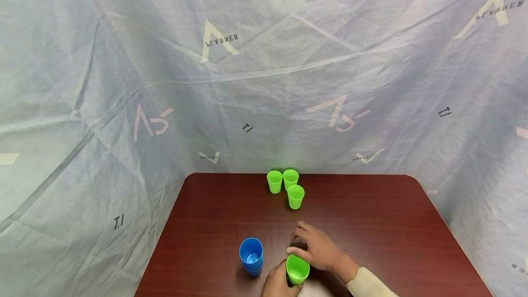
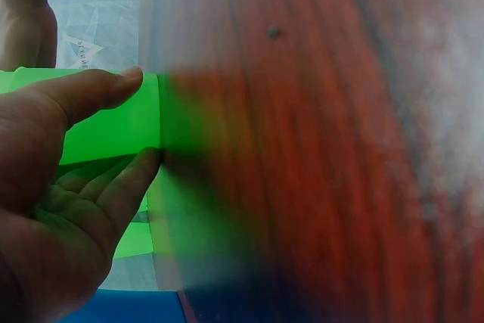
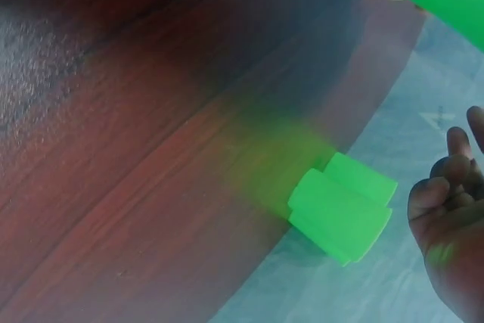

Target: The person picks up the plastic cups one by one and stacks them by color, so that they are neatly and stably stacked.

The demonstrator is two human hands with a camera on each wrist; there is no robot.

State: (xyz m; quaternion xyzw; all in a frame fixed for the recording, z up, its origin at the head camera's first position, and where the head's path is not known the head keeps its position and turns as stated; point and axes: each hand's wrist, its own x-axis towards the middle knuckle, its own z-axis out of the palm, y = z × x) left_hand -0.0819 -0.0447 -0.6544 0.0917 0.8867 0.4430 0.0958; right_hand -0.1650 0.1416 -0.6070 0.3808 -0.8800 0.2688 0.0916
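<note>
My left hand (image 1: 279, 281) grips a green cup (image 1: 298, 267) near the front of the table, with its thumb and fingers on opposite sides. A second rim seems to show under the top one, as in a small stack. My right hand (image 1: 319, 247) hovers just beyond that cup, thumb near its rim, fingers loosely bent and holding nothing. In the right wrist view the right hand (image 3: 454, 217) is apart from any cup. Left of both hands stands a stack of blue cups (image 1: 251, 255), mouths up.
Toward the back edge of the brown table (image 1: 371, 214) three green cups (image 1: 295, 197) stand upright, close together. Grey printed sheeting (image 1: 288, 81) hangs behind the table and along its sides.
</note>
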